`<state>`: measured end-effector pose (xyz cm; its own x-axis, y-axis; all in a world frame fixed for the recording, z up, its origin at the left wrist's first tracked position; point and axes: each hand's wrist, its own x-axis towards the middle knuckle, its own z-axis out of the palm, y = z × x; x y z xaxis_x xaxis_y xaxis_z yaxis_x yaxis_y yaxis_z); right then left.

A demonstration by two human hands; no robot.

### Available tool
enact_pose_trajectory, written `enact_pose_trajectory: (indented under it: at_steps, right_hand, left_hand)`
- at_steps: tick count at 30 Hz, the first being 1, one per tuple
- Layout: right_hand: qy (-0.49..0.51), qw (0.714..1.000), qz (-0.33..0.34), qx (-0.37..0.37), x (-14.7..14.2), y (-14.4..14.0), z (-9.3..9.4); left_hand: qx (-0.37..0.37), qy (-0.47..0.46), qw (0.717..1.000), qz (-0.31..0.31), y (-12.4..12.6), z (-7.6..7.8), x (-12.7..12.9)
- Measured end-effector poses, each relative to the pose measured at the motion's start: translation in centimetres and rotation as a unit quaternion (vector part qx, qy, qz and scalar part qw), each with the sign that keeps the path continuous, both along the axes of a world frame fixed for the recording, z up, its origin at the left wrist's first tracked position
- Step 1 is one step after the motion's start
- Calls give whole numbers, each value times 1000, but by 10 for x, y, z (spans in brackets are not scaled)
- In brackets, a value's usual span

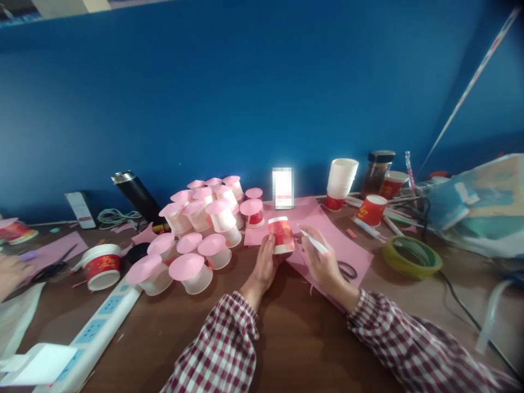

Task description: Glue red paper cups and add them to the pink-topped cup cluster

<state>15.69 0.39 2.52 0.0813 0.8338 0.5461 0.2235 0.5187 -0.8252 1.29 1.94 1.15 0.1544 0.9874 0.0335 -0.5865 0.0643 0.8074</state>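
Note:
My left hand is closed round a red and white paper cup, held just above the table in front of me. To its right, my right hand grips a white pen-like stick with a reddish end, its tip pointing toward the cup. Pink paper sheets lie under and behind my hands. Black-handled scissors rest on the paper, partly hidden by my right hand. On the left, several cups with pink paper cone tops stand grouped, some stacked on others.
A power strip runs along the left front. A black flask leans behind. On the right are a stack of white cups, a yellow tape roll, a jar and a plastic bag. Another person's hand is at far left.

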Motion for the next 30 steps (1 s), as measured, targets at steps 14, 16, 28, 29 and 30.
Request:
enact_pose_trajectory:
  at_steps: [14,16,28,29,30]
  right_hand:
    - [7,1000,-10,-15,1,1,-2]
    - [4,1000,-9,-10,1,0,-1]
    - [44,999,-3,-14,2,3,-6]
    - [46,999,-1,-12,3,3,-7]
    - [46,999,-4,-13,3,3,-8]
  left_hand:
    - [-9,9,1000,-8,2,-1,0]
    - [-8,5,1000,-13,2,-2,0]
    - [-7,-17,1000,4,3,-3,0]
    - [-14,-19,1000,10,3,-3,-1]
    - [-23,-19,999,13,3,-2,-1]
